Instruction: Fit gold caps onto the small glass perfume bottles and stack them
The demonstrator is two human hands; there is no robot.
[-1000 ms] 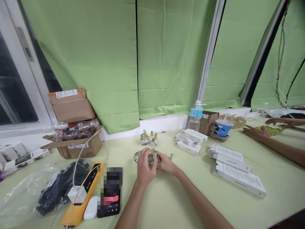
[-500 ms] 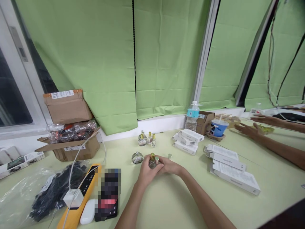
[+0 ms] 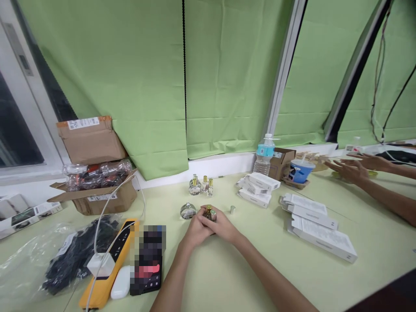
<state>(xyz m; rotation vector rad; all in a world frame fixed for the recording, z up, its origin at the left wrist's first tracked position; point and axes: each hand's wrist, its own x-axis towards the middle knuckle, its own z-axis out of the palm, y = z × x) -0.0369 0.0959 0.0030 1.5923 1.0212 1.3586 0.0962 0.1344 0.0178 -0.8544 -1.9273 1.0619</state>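
My left hand (image 3: pixel 196 230) and my right hand (image 3: pixel 225 225) are cupped together low over the table, fingers closed round small glass perfume bottles. A gold cap (image 3: pixel 208 209) and a silver-green cap (image 3: pixel 213 215) stick up between them; the glass below is mostly hidden by my fingers. Just left of my hands stands a round perfume bottle (image 3: pixel 188 212) with no cap on its neck. To their right, a loose silvery cap (image 3: pixel 232 210) stands on the table. Farther back is a group of gold-capped perfume bottles (image 3: pixel 195 188).
White flat boxes (image 3: pixel 320 234) lie at right, with more white boxes (image 3: pixel 258 188) behind. A water bottle (image 3: pixel 264 156) and blue cup (image 3: pixel 300 171) stand at the back. Left are a phone (image 3: pixel 147 260), power strip (image 3: pixel 97 294) and cardboard box (image 3: pixel 104 201). Another person's hands (image 3: pixel 351 171) reach in.
My hands have closed in more tightly round the bottles, the fingers now overlapping. The view has shifted slightly. At right, the other person's hands have come closer together.
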